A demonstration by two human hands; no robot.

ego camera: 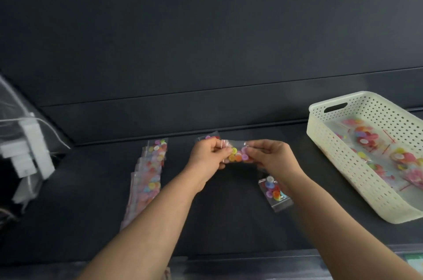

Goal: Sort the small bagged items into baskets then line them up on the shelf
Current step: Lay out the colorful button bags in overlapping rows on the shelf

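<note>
Both hands, left hand (209,153) and right hand (270,156), pinch opposite ends of a small bag of buttons (237,153) above the dark shelf (91,199). More bags (150,172) lie in a row at left, another bag (274,190) under the right wrist, and several in the cream basket (343,165) at right.

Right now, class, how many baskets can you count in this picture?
1. The cream perforated basket stands at the right on the dark shelf, with bags of buttons inside it. Its right end runs out of view; others may stand outside the picture.
</note>
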